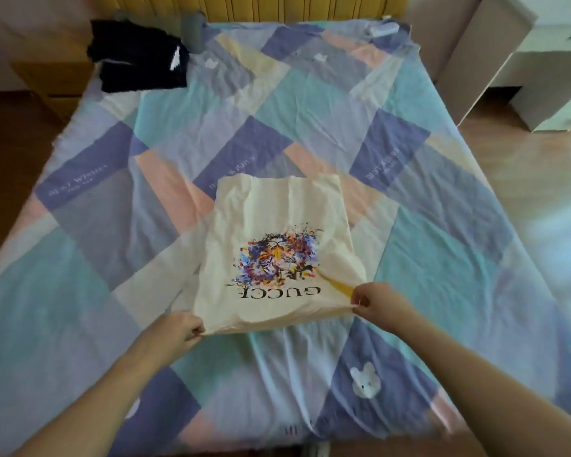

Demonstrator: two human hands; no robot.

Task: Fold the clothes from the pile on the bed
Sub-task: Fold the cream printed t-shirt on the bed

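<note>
You've got the cream T-shirt (pixel 277 232) spread print-up mid-bed, w/ its near edge lifted just off the bedsheet (pixel 442 225). Left hand (pixel 175 331) pinches the near-left corner, fingers curled tight on the cloth; right hand (pixel 376 303) pinches the near-right corner the same way, thumb & forefinger closed on the fabric. The far hem lies flat, toward the headboard.

Handling, judged from the look: thin cotton knit, light, v. soft, no stiffness at all. It'll sag between your two grips (it already dips in the middle) and drag on the sheet rather than slide clean. Not fragile, not slippery, but it wrinkles fast, and the sheet under it is loose enough to bunch if you pull low.

Where to hold: corners/shoulder seams, as you are, keeping the edge taut across. For the fold, lift enough to clear the sheet, carry the near edge to the far hem, lay it down, then smooth w/ flat palms.

Dark clothes (pixel 139 57) sit at the far-left corner of the bed, well apart from the shirt.
</note>
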